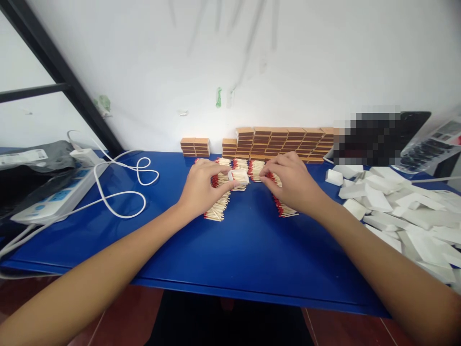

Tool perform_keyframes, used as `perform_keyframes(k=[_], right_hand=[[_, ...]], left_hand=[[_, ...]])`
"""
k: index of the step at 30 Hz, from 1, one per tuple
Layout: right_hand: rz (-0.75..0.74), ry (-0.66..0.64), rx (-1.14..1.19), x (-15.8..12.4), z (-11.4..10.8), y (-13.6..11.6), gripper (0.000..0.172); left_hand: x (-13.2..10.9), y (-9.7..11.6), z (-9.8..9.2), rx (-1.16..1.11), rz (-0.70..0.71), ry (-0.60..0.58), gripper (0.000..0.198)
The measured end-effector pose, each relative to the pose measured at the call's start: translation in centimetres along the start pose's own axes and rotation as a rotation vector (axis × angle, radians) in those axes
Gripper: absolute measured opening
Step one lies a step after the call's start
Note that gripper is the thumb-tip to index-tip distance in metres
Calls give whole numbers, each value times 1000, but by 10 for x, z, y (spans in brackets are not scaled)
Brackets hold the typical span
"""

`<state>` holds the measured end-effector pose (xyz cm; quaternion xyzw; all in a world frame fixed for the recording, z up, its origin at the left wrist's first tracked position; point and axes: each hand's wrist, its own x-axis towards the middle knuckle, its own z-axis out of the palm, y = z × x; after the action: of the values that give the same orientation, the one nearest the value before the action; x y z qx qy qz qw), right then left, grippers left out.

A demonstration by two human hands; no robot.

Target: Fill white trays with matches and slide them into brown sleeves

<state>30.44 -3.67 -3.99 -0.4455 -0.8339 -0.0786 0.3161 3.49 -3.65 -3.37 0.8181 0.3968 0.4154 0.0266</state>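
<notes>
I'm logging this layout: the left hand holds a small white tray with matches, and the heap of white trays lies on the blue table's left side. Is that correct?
Wrong side: the head view shows the heap on the right of the blue table. The left hand does hold the tray.

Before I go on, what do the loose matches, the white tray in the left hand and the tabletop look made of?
Matches: likely wood, pale, matt sticks with red tips. White tray: probably card, matt, judging by its slim plain walls. Tabletop: smooth, glossy blue with soft reflections; painted metal or laminate, can't tell.
</notes>
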Motion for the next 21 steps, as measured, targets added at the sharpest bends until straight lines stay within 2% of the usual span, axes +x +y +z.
perform_keyframes(k=[6, 21], right_hand=[[-23, -124, -70, -4, 13, 20, 15], [-33, -121, -95, -5, 19, 22, 11]], left_hand=[[0, 1, 0, 10, 1, 7, 34], [0, 1, 2, 2, 7, 8, 35]])
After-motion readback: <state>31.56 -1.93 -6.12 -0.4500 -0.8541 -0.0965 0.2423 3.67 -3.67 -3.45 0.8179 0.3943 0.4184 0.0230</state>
